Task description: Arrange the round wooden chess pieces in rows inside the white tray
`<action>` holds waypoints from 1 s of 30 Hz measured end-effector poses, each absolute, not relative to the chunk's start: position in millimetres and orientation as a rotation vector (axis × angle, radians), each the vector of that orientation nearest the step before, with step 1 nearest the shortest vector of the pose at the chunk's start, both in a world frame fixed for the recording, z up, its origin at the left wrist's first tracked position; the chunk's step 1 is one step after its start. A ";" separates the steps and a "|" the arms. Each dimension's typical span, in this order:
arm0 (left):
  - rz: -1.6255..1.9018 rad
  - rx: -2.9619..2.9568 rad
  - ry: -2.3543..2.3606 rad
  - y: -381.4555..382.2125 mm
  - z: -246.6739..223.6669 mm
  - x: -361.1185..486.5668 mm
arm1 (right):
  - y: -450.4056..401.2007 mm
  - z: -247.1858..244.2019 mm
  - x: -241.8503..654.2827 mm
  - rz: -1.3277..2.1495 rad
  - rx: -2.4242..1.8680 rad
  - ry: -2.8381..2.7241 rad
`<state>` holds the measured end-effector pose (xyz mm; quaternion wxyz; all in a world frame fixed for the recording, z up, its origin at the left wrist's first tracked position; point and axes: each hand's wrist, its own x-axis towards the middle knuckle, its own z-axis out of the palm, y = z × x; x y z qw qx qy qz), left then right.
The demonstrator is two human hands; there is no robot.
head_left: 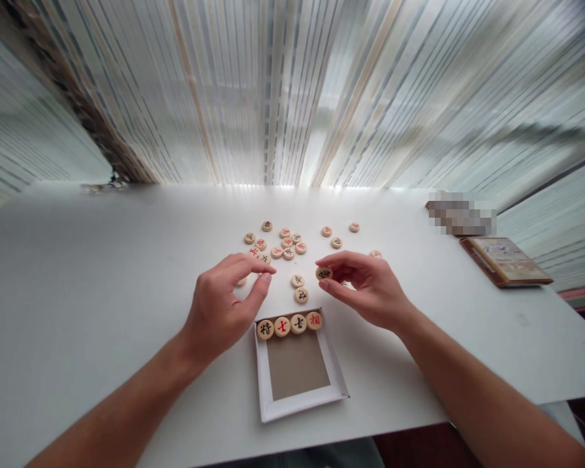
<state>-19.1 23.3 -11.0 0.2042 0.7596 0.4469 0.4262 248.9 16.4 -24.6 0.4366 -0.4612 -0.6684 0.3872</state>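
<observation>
Along the near edge of a white table [102, 292], a shallow white-walled box [302, 401] is lying open, its greyish-brown floor showing. Against its far wall four round wooden pieces are sitting side by side in one row: from left to right, a black-marked piece [266, 329], a red-marked piece [282, 325], another black-marked piece [298, 324] and another red-marked piece [314, 320]. Just beyond the box, two loose pieces [301, 295] are resting close together, both marked in black. To their left, the left hand [229, 296] is curving loosely, thumb and forefinger nearly meeting with nothing showing between them. To their right, the right hand [370, 289] is pinching a held piece [324, 273] between thumb and fingers, its black mark facing up toward the camera. Farther back, scattered pieces [287, 242] with red or black marks are lying mostly in a loose cluster, some partly hidden behind the hands. Off to the right, a flat brown-edged case [507, 261] is lying near an obscured object [461, 213]. Behind the table, a striped curtain [253, 91] is hanging.
</observation>
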 end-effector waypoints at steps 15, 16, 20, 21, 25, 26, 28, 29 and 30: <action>1.066 1.933 0.930 -2.6 -0.3 -4.8 | -6.6 -4.3 225.8 1.743 -0.918 -1.162; 1.065 1.909 0.920 -3.4 -0.6 -4.5 | -6.5 -3.7 225.2 1.763 -0.915 -1.146; 1.059 1.799 0.932 -6.4 -3.5 -3.9 | -6.5 -3.4 223.4 1.785 -0.896 -1.115; 1.058 1.779 0.943 -6.9 -4.2 -3.8 | -6.7 -3.4 223.0 1.781 -0.895 -1.114; 1.049 1.768 0.991 -7.4 -4.6 -3.0 | -7.5 -3.1 222.2 1.771 -0.921 -1.125; 1.048 1.774 0.998 -7.3 -4.0 -2.8 | -7.7 -3.0 222.1 1.772 -0.930 -1.131; 1.044 1.792 1.002 -7.2 -2.8 -2.2 | -8.1 -2.9 222.0 1.766 -0.942 -1.151; 1.042 1.803 1.000 -7.2 -2.3 -1.9 | -8.4 -2.9 221.8 1.752 -0.946 -1.174; 1.046 1.813 0.997 -7.3 -2.0 -1.5 | -8.7 -2.8 221.6 1.723 -0.954 -1.206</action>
